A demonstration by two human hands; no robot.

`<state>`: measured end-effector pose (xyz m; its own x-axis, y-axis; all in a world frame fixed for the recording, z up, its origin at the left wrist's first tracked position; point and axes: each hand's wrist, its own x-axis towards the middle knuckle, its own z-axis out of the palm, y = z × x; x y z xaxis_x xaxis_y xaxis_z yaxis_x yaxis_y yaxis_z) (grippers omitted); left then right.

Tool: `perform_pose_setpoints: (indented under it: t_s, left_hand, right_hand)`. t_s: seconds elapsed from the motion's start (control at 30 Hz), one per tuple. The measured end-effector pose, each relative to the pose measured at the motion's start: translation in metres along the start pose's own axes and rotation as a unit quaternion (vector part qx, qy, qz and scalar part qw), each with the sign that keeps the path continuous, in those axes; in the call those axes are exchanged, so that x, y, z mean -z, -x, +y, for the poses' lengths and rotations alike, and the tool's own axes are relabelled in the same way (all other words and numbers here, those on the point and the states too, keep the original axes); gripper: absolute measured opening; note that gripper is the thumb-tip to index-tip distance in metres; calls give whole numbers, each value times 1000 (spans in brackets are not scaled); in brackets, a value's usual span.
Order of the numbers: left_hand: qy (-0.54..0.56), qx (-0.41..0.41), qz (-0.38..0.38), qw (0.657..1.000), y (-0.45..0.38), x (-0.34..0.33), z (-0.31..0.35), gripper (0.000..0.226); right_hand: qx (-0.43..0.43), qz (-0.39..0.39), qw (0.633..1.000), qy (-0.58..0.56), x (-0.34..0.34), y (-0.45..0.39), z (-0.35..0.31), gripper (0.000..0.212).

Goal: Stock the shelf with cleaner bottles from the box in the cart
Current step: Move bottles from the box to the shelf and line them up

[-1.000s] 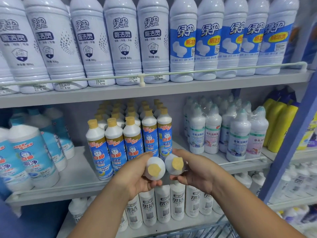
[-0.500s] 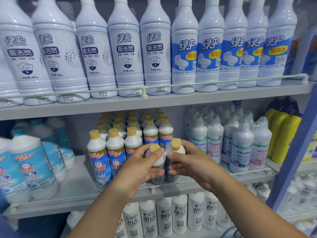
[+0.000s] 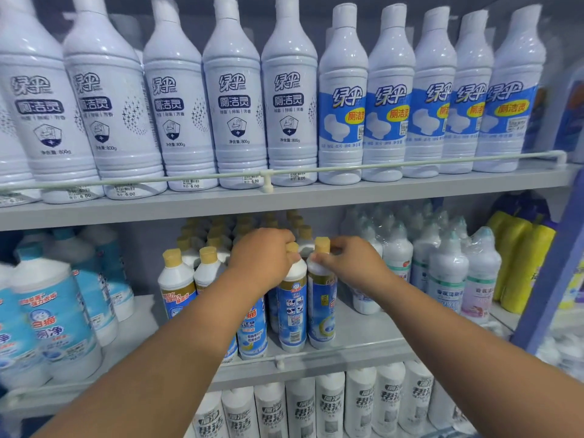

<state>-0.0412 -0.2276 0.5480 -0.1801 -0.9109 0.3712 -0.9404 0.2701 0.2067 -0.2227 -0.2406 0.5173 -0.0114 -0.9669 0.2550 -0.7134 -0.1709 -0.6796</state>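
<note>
Now two yellow-capped cleaner bottles stand upright side by side at the front of the middle shelf (image 3: 363, 349), long axes vertical. The left bottle (image 3: 292, 311) sits directly under the left hand (image 3: 264, 259), which is closed over its neck; the right bottle (image 3: 322, 308) is pinched just below the cap by the right hand (image 3: 350, 263). Both look ready to release upward, clear of the upper shelf (image 3: 284, 200).
</note>
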Motion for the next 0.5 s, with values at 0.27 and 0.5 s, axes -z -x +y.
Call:
perform_pose_setpoints:
  t_s: [0.27,0.5]
  left_hand:
    - [-2,-12,-49,999,-17,2,-11,32]
    - [3,-10,-121,993,-28,10,-20,32]
  right_hand:
    - [63,-27,996,56,15,-21,-4,41]
    - [102,-39,981,160,18,-28,-16,39]
